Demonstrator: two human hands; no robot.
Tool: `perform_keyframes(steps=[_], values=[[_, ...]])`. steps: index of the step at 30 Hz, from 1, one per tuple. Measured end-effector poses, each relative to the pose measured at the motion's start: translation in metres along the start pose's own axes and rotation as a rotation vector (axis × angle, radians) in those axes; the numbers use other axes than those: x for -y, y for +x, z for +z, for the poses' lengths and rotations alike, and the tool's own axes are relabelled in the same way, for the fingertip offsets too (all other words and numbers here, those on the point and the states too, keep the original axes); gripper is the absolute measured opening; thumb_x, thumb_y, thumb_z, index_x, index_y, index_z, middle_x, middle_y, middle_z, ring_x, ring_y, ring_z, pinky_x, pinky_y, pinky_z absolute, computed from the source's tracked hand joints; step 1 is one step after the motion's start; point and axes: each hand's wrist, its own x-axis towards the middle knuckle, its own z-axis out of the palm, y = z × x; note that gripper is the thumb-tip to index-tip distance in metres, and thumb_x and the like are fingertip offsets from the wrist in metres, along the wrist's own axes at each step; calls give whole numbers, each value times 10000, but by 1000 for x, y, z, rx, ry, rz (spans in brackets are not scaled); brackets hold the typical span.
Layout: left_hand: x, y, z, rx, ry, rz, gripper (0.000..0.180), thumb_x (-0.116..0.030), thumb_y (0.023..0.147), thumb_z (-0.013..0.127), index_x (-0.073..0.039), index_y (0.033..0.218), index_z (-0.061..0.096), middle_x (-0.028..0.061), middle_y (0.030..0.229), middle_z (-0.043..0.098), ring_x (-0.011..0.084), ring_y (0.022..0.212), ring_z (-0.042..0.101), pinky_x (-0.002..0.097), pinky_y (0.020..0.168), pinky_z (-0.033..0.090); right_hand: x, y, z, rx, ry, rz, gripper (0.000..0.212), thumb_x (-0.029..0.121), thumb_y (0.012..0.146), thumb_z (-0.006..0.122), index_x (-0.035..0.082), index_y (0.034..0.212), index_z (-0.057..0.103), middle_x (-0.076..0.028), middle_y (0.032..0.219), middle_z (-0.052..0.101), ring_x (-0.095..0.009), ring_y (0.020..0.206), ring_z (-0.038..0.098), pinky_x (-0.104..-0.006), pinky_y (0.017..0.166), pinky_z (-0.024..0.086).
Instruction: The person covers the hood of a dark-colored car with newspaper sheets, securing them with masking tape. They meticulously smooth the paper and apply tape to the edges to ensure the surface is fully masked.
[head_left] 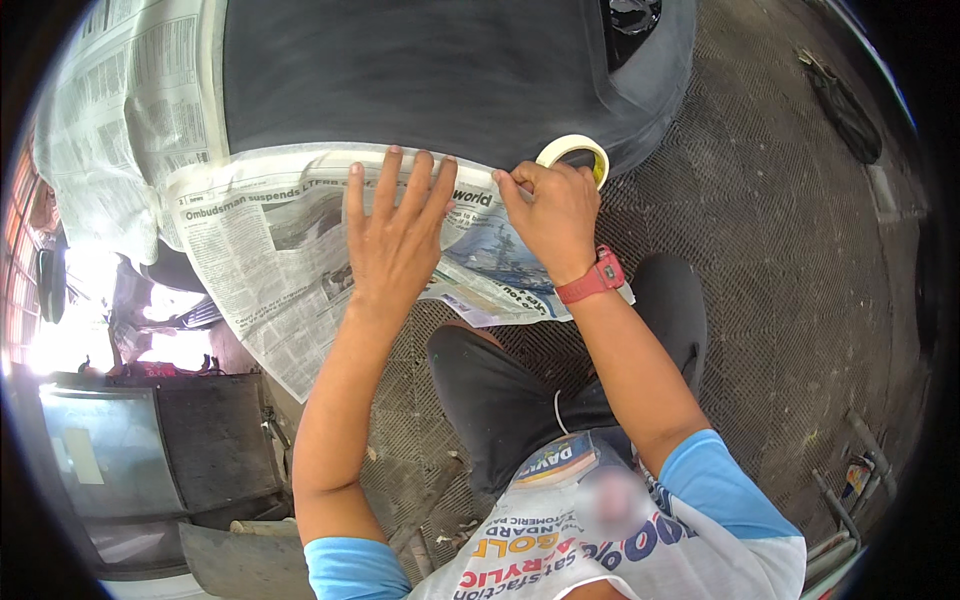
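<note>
Newspaper sheet (285, 300), head view: middle hidden behind left hand (395, 225) and forearm, right part covered by right hand (555, 205) and wrist; small print too fine to make out. Tape roll (562, 147) also part-hidden by the right knuckles; dark grey panel (400, 80) cut off at the top of view. Left fingers: spread wide and fairly straight, pressed flat on the sheet, tips at its upper edge, holding nothing. Right fingers: curled closed on the roll, thumb and index tips nearly together at the sheet's upper edge; can't tell what's pinched between them. Sheet sits along the panel's lower edge, long axis roughly left-right, upper edge slightly bowed, headlines upright to the wearer. One corner hangs down beside the left forearm; right end reaches past the red watch (592, 278).
</note>
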Motion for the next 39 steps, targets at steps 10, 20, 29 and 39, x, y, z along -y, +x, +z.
perform_keyframes(steps=[10,20,29,39], values=[[-13,8,-3,27,-2,15,493,-406,1010,723,-270,1481,678,-17,1477,618,261,1470,499,590,1301,265,-9,-32,-12,42,273,200,256,273,989,772,51,863,793,-124,724,711,-346,726,668,-473,782,473],[-13,9,-5,48,-3,21,476,-392,1019,718,-277,1479,680,-16,1464,620,263,1462,504,589,1306,247,-19,-27,19,-69,231,288,275,318,942,826,64,839,809,-104,747,711,-336,754,656,-499,826,482],[-29,9,2,94,-17,43,519,-385,1003,735,-273,1503,657,-15,1482,611,270,1476,489,599,1299,265,-18,-25,17,-60,226,272,268,301,939,825,56,833,811,-117,759,725,-346,754,671,-496,812,502],[-32,9,9,87,13,76,514,-367,1000,738,-280,1501,661,-17,1493,604,276,1489,471,605,1302,273,-22,-41,9,2,423,393,248,247,964,796,18,870,787,-113,789,750,-310,810,695,-449,773,525]])
